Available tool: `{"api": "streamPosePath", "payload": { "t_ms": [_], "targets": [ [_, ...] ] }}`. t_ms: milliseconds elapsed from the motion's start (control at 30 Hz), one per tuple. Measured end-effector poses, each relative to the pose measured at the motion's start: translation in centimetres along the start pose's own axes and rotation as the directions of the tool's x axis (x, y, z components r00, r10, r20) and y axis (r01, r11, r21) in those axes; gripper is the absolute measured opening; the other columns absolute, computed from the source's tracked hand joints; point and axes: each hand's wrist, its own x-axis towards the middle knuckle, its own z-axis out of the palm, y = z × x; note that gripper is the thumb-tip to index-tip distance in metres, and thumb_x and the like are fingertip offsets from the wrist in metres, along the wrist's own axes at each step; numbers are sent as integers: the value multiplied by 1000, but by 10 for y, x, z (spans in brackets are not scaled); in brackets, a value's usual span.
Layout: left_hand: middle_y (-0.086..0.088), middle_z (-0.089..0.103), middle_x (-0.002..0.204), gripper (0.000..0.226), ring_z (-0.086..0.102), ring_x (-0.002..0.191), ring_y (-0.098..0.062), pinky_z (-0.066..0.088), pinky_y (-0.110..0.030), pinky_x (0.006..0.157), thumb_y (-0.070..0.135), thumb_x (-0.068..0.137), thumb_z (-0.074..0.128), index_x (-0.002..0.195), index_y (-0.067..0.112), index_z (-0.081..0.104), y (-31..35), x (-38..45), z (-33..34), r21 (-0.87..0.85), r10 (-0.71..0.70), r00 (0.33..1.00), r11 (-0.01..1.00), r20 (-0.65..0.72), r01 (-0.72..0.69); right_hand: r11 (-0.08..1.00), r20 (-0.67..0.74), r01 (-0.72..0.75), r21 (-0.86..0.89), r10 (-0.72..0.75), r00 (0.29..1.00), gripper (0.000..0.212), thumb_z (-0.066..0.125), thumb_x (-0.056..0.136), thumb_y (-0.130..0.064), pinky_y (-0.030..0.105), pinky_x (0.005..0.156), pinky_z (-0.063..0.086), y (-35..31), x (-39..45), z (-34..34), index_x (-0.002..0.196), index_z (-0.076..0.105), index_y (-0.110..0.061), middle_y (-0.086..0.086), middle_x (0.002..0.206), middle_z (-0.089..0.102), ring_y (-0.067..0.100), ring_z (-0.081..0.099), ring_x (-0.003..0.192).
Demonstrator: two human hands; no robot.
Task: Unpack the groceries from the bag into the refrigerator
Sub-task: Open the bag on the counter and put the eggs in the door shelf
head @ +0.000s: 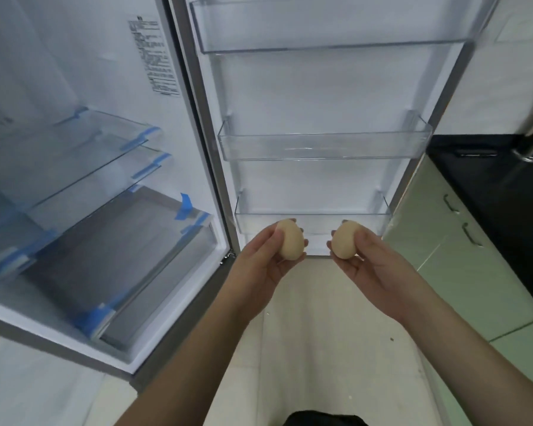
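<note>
My left hand (pixel 262 259) holds a pale beige egg (pixel 290 239) between thumb and fingers. My right hand (pixel 373 259) holds a second egg (pixel 344 240) the same way. Both eggs hover just in front of the lowest clear door bin (pixel 313 222) of the open refrigerator door. The door also carries a middle bin (pixel 323 146) and a top bin (pixel 330 29), all with nothing in them. The grocery bag is not in view.
The refrigerator interior on the left has glass shelves (pixel 83 155) and a drawer (pixel 120 262) with blue tape on the edges. A black countertop (pixel 505 186) with pale green cabinet doors (pixel 462 272) stands on the right. Light tiled floor (pixel 320 348) lies below my arms.
</note>
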Motion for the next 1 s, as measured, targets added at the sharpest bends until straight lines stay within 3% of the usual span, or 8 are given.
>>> {"api": "streamPosePath", "payload": {
  "t_ms": [233,367,467,567,667,800,900,1000],
  "targets": [
    [-8,70,110,35,67,102,-25,57,-33,88,29,87,54,117,14,65,20,56,20,94,19,999,995,43,-23,995,38,78,-56,-76,996,34,55,87,-25,32,91,54,-52,45,9,117,62,-11,9,113,68,26,66,106],
    [-10,70,109,32,67,100,-26,57,-32,83,24,87,55,114,13,66,27,87,42,38,43,996,998,76,-46,982,87,112,-154,-99,991,37,61,83,-28,30,85,54,-95,64,-3,117,65,-13,12,116,68,29,65,110],
    [-7,70,109,23,67,101,-26,56,-31,83,20,93,58,115,15,66,39,110,64,109,125,982,984,142,-141,964,163,174,-201,-142,976,32,55,88,-28,31,87,54,-134,81,-12,116,66,-17,11,118,68,28,65,110],
    [-7,69,113,29,65,107,-31,55,-41,90,25,89,63,117,20,66,55,134,82,272,213,957,926,196,-262,896,250,288,-338,-210,945,44,69,80,-47,35,95,50,-172,98,-19,118,65,-26,6,123,66,26,62,115],
    [-7,67,118,33,62,112,-34,48,-50,101,35,83,66,115,29,68,72,155,89,428,281,943,840,180,-332,663,256,398,-634,-305,917,47,67,77,-59,32,93,51,-198,119,-21,116,63,-34,-5,119,66,14,63,111],
    [3,70,113,25,67,105,-16,52,-25,87,26,90,69,114,29,67,95,186,91,612,342,920,690,193,-385,313,303,443,-840,-408,862,36,61,83,-47,14,78,51,-212,146,-18,117,61,-34,-16,108,66,0,63,96],
    [13,69,109,28,67,99,-4,52,-16,79,19,89,70,114,31,66,106,208,87,795,322,923,493,211,-354,281,335,460,-843,-396,855,31,65,85,-40,13,79,51,-211,162,-16,115,61,-36,-19,106,65,-1,63,97],
    [20,64,112,32,62,103,0,51,-13,83,22,86,72,114,35,64,116,227,79,904,269,916,230,297,-361,248,360,461,-852,-363,859,32,68,85,-34,18,86,52,-206,175,-11,116,60,-34,-17,110,64,2,62,100]
  ]
}}
